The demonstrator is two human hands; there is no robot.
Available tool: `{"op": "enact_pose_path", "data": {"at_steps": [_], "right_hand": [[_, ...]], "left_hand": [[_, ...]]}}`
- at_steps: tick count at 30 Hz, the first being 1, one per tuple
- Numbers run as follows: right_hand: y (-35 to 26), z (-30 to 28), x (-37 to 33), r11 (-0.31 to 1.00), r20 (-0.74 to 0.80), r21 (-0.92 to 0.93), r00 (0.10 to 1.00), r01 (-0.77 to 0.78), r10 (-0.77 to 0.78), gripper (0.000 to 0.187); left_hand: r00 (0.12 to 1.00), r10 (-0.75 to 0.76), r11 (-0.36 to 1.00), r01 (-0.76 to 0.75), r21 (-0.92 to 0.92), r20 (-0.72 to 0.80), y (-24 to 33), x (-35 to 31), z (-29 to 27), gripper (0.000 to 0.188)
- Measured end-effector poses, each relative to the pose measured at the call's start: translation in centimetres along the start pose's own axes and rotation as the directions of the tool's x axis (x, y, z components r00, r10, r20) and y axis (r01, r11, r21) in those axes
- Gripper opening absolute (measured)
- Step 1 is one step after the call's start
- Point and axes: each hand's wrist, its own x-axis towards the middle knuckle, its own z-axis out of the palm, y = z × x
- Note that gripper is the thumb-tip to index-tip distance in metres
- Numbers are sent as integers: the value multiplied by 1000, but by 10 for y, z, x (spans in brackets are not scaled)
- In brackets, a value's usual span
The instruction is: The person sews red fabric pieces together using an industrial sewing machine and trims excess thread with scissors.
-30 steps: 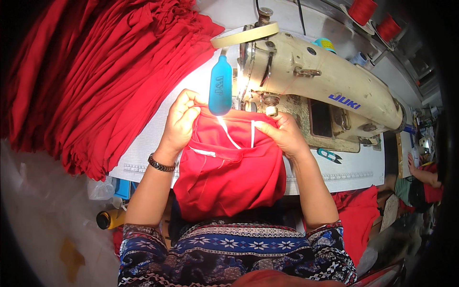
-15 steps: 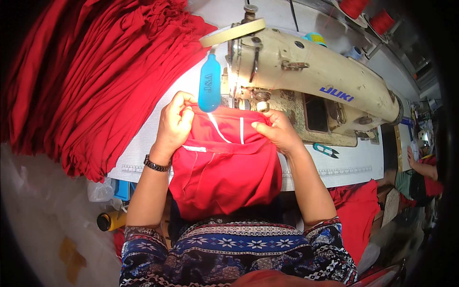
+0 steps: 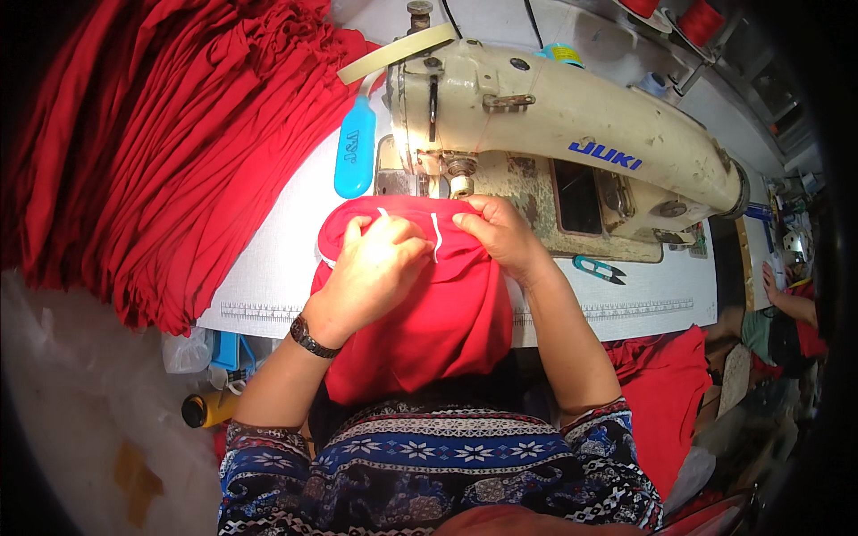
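A red garment (image 3: 420, 330) hangs from the table's front edge over my lap, its upper edge bunched just in front of the sewing machine's needle area. My left hand (image 3: 380, 272), with a dark watch at the wrist, lies over the cloth with its fingers curled into it. At the garment's upper right edge my right hand (image 3: 505, 234) pinches the fabric between thumb and fingers. Two narrow white strips, one of them a drawstring-like strip (image 3: 437, 237), show on the red cloth between my hands. The cream sewing machine (image 3: 536, 107) stands right behind the garment.
A big heap of red cloth (image 3: 170, 152) covers the left side. Blue-handled thread snips (image 3: 599, 270) lie right of my hand. A blue lamp-like piece (image 3: 356, 152) hangs beside the machine head. Red thread spools (image 3: 700, 22) stand at upper right. Another person's hand (image 3: 770, 284) shows far right.
My left hand has moved right and nearer, from the garment's upper left edge onto its middle. The cloth's upper edge has folded over. My right hand keeps its pinch.
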Motion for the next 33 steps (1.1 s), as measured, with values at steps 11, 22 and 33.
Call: {"op": "enact_pose_path", "data": {"at_steps": [11, 22, 33], "right_hand": [[-7, 4, -4, 1000, -21, -25, 1000, -7, 7, 25], [-8, 3, -3, 998, -19, 45, 999, -49, 50, 25], [6, -2, 3, 1000, -24, 22, 1000, 0, 0, 31]], "left_hand": [[908, -413, 874, 375, -307, -65, -44, -7, -9, 41], [880, -452, 888, 460, 25, -143, -56, -19, -8, 26], [893, 105, 991, -129, -27, -437, -1, 37, 26, 14]]}}
